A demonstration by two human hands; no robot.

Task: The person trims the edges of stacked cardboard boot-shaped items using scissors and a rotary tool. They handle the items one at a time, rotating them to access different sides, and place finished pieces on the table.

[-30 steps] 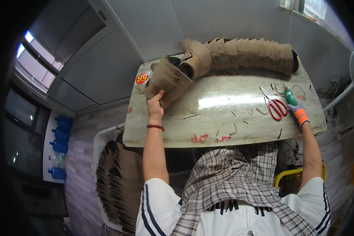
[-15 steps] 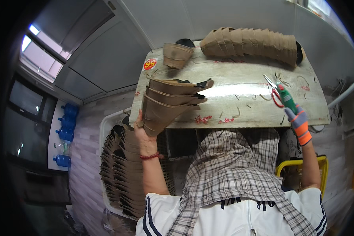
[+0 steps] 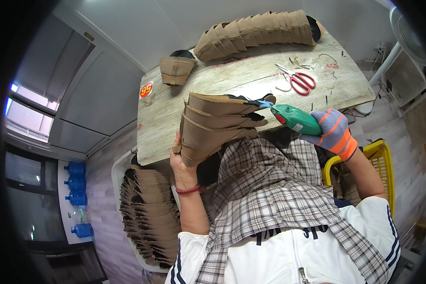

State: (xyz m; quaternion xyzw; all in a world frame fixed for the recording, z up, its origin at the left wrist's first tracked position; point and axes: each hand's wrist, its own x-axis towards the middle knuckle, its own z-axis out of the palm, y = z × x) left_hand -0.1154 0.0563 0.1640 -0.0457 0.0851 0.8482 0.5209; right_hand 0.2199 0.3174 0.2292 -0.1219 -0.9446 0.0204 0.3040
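A nested stack of brown shoe uppers (image 3: 213, 120) is held up over the table's near edge, with my left hand (image 3: 181, 163) closed around its lower left end. My right hand (image 3: 332, 132), in a grey and orange glove, grips green electric scissors (image 3: 296, 119). Their pale blue tip meets the pointed right end of the topmost upper, where dark lining shows. I cannot tell whether the blades have bitten into it. Red-handled scissors (image 3: 302, 83) lie on the table (image 3: 251, 83) beyond the tool.
Toward the back stands a long row of nested uppers (image 3: 255, 33), with a smaller brown piece (image 3: 176, 70) left of it. A white basket (image 3: 117, 175) full of uppers sits at my left, a yellow basket (image 3: 386, 163) at my right. Scraps (image 3: 298, 63) dot the tabletop.
My right hand has lifted the electric scissors off the table's right side and brought them left to the uppers' tips. My left hand still holds the stack. The view has shifted.
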